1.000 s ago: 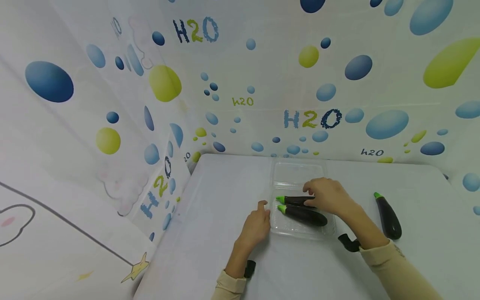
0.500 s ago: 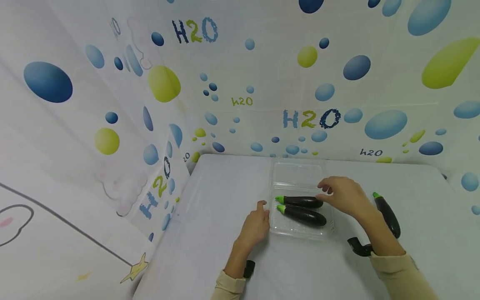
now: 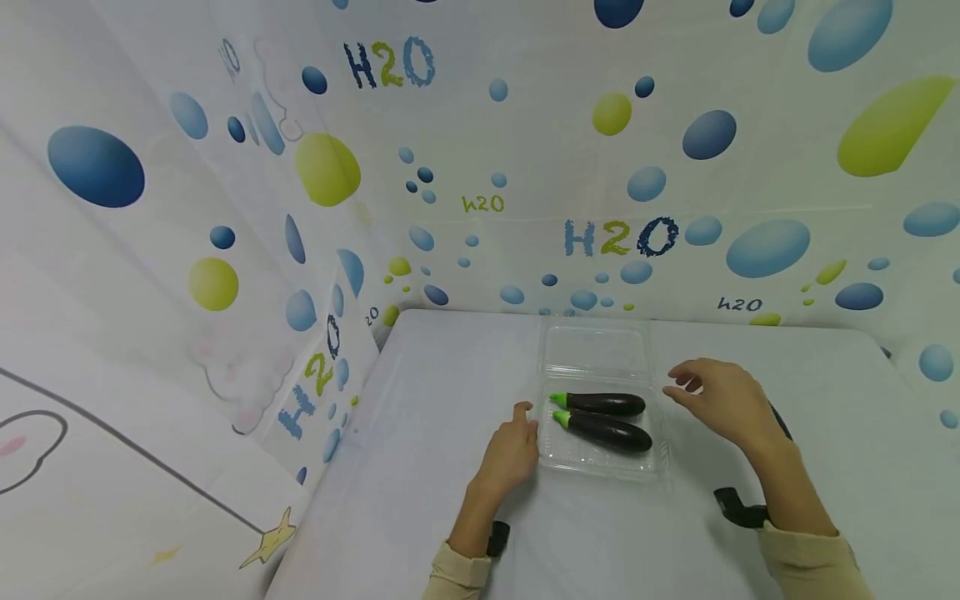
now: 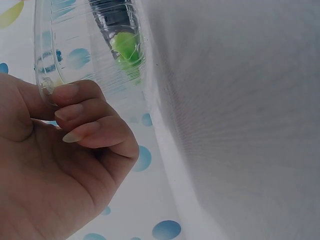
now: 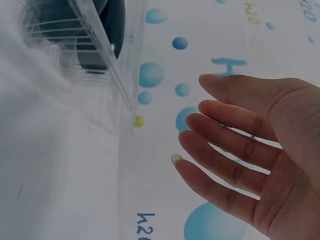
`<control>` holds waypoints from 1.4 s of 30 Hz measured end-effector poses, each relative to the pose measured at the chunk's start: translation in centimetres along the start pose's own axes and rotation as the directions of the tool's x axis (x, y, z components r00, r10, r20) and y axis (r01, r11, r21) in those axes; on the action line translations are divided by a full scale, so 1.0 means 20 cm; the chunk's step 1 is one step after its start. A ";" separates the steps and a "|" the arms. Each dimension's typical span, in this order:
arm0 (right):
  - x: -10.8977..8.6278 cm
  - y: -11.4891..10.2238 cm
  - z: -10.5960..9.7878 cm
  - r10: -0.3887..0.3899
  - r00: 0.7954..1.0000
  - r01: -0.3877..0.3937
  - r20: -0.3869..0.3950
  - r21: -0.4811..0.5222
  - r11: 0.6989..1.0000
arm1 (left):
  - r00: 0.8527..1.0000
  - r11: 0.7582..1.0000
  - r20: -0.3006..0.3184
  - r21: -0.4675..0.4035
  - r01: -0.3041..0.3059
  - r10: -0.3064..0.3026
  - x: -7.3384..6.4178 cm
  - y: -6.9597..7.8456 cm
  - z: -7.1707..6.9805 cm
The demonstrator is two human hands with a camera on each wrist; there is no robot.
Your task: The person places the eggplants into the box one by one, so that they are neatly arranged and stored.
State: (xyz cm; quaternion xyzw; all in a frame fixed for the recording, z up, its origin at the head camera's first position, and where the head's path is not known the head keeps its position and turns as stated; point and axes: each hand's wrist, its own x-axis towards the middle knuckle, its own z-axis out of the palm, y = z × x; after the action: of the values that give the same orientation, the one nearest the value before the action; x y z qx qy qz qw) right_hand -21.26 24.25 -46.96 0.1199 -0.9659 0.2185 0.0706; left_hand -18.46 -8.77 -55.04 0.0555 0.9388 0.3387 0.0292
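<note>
A clear plastic clamshell box [image 3: 592, 463] lies with its lid folded back on the white table. Inside its base two dark eggplants with green stem ends lie side by side, a rear eggplant [image 3: 606, 404] and a front eggplant [image 3: 609, 432]. At the box's left edge my left hand [image 3: 512, 454] pinches the rim between thumb and forefinger, the other fingers curled in, as the left wrist view shows. My right hand [image 3: 722, 402] hovers right of the box with relaxed, spread fingers and nothing in them. A third eggplant [image 3: 781, 421] is mostly hidden behind the right wrist.
The box's lid [image 3: 596, 346] reaches toward the table's back edge. Behind the table [image 3: 442, 358] rises a white sheet [image 3: 525, 133] printed with blue and green drops. Each wrist carries a black strap piece, such as the right strap [image 3: 738, 508].
My right hand has let go of the rear eggplant in the box and moved right, now overlapping the third eggplant. The left hand has stayed at the rim.
</note>
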 end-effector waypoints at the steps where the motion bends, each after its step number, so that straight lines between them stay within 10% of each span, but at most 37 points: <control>1: -0.01 0.01 0.00 0.009 1.000 -0.009 -0.002 0.001 1.000 | 1.000 1.000 0.000 -0.003 -0.002 0.002 0.00 0.00 0.00; 28: -0.21 0.24 0.06 0.217 0.965 -0.213 -0.150 0.043 0.976 | 0.999 0.999 -0.018 0.016 -0.031 0.031 0.01 0.00 0.01; 42: -0.28 0.38 0.03 0.412 0.899 -0.401 -0.148 0.096 0.911 | 1.000 1.000 0.000 0.001 -0.014 0.014 0.01 0.02 0.00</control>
State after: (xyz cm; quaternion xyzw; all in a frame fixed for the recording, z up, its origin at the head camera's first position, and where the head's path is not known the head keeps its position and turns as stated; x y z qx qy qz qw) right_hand -17.81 31.72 -51.59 -0.1006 -0.9531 0.2677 0.0993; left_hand -18.65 -8.42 -54.66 0.0624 0.9386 0.3382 0.0268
